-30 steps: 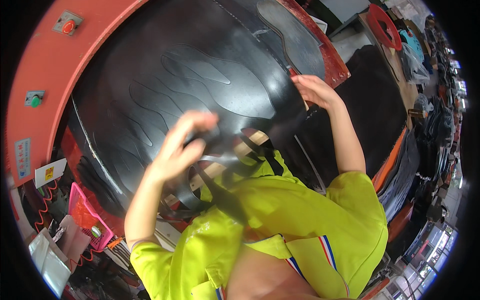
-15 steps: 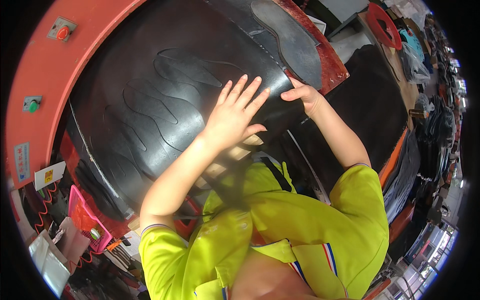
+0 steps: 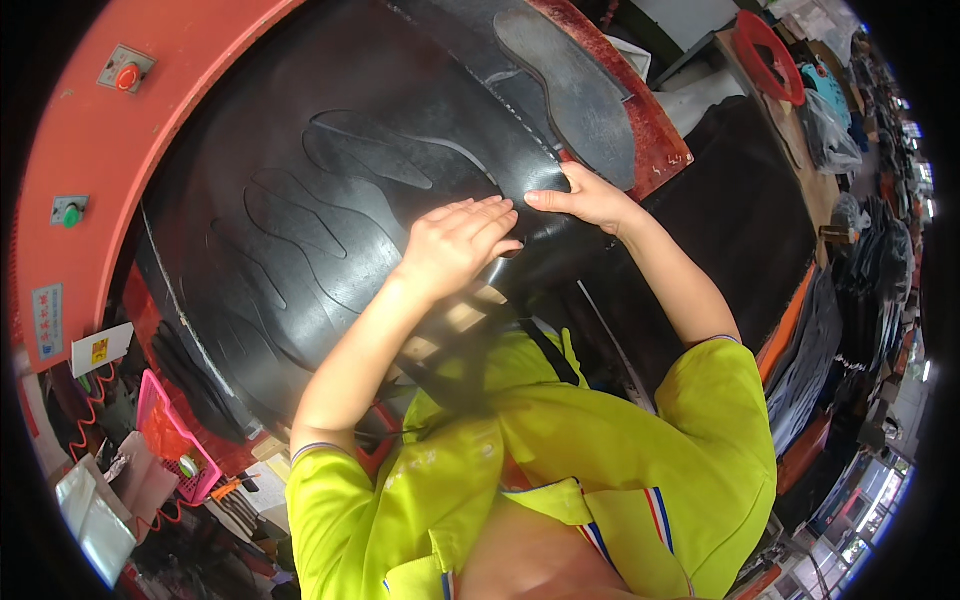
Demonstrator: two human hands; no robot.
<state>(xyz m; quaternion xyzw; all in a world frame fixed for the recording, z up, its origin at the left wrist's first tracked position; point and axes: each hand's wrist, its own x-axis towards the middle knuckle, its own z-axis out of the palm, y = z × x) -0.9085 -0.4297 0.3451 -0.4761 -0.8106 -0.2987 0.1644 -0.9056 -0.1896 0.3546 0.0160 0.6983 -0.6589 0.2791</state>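
Note:
A large black rubber sheet [image 3: 385, 235] with sole-shaped cut outlines bulges over the red machine's bed in front of me. My left hand [image 3: 455, 245] lies on its near right part, fingers pressed together and bent over the rubber, thumb lower down. It seems to grip the sheet there, though the fingertips' undersides are hidden. My right hand [image 3: 590, 203] pinches the sheet's right edge, thumb on top and the other fingers mostly hidden. Between the hands and the outlines, one cut line gapes. A grey sole-shaped piece [image 3: 575, 95] lies beyond my right hand.
The red machine frame [image 3: 125, 180] curves round the left, with a red button [image 3: 128, 76] and a green button [image 3: 71, 214]. A pink basket [image 3: 180, 440] stands lower left. Dark sheet material [image 3: 740, 190] lies at right, near a red bowl-like container [image 3: 768, 58].
My left hand has closed from spread fingers and drawn slightly nearer. My right hand has moved left with the sheet's edge, and a cut line has parted.

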